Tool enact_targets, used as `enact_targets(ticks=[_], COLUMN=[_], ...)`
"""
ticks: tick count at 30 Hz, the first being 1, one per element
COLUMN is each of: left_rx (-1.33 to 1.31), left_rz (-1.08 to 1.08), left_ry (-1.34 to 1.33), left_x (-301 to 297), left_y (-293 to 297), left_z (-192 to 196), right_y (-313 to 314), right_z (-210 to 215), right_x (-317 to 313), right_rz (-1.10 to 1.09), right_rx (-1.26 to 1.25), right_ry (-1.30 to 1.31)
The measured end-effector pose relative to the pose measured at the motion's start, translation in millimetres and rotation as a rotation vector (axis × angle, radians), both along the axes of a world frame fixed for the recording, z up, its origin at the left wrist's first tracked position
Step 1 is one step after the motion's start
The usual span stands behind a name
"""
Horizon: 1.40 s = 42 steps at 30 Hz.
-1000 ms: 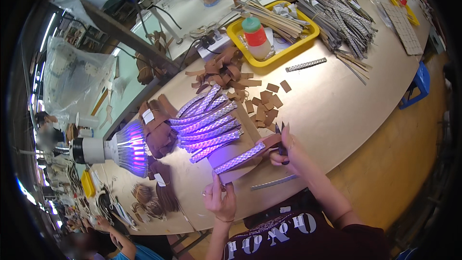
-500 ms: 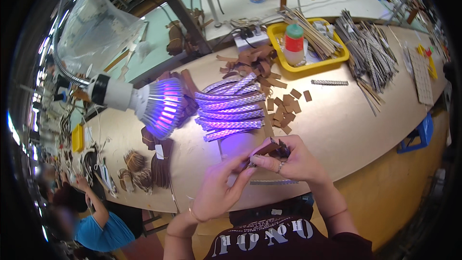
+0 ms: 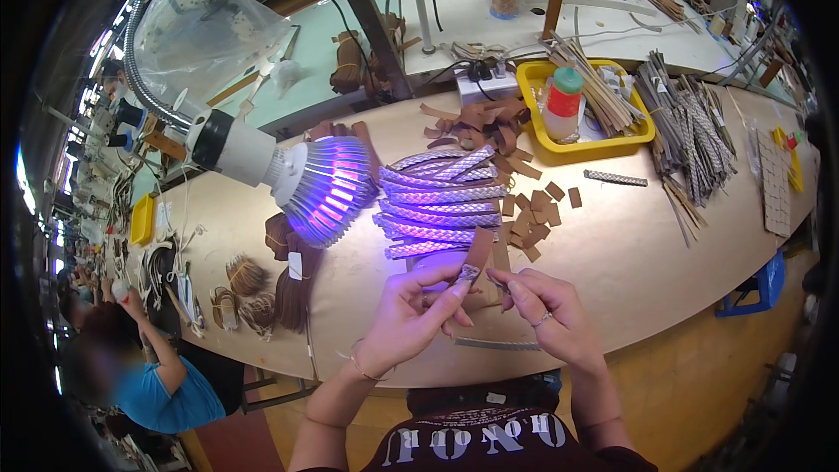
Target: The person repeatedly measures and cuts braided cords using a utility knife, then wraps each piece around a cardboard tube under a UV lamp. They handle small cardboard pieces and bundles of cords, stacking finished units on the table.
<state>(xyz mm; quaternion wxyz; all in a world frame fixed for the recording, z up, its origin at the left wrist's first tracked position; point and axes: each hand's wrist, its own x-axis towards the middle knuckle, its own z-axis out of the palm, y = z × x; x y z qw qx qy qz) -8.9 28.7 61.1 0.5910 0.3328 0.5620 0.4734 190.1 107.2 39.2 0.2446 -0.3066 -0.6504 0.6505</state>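
Left hand: we are grasping a brown strip (image 3: 478,249) between the thumb and fingers of our left hand (image 3: 409,316); a braided end (image 3: 469,274) is showing at the thumb.
Right hand: we are pinching a small dark thing (image 3: 495,279) with the fingertips of our right hand (image 3: 549,313); what kind it is, we cannot tell.
Strip place: it is standing up from our left fingers, in front of the braided straps (image 3: 437,201).
Gap: we are keeping both hands near each other, apart.
Lamp: a lamp (image 3: 319,183) is throwing violet light on the straps.
Brown pieces: small cut pieces (image 3: 533,223) are lying right of the straps.
Tray: a yellow tray (image 3: 587,148) is holding a green-capped bottle (image 3: 562,107) farther behind.
Near edge: a thin grey strap (image 3: 498,344) is lying close to us.
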Motion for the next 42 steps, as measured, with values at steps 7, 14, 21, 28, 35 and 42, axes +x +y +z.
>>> enact_targets(ticks=[7,14,21,28,35,42], left_rx=[0.000,0.025,0.021,-0.042,-0.077,-0.081], left_rz=[-0.023,-0.048,-0.018,-0.080,-0.142,-0.198], left_ry=[-0.041,-0.012,-0.002,-0.061,-0.031,-0.052], left_x=[1.5,8.1,12.4,10.2,12.2,14.1], left_y=[0.2,3.2,5.7,10.2,15.1,16.8], left_z=[-1.4,-0.2,-2.1,-2.0,-0.9,-2.2], right_y=[-1.6,-1.6,-4.1,-8.5,-7.1,-10.4], right_z=[9.6,5.4,-1.1,-7.4,-9.9,-12.2], right_x=[-4.6,-7.3,-7.5,-4.1,-2.8,-0.1], right_rz=[-0.052,-0.085,-0.133,-0.167,-0.151,-0.212], right_rx=[-0.024,0.025,0.000,-0.163,-0.162,-0.249], right_ry=[0.011,0.051,0.078,0.134,0.144,0.129])
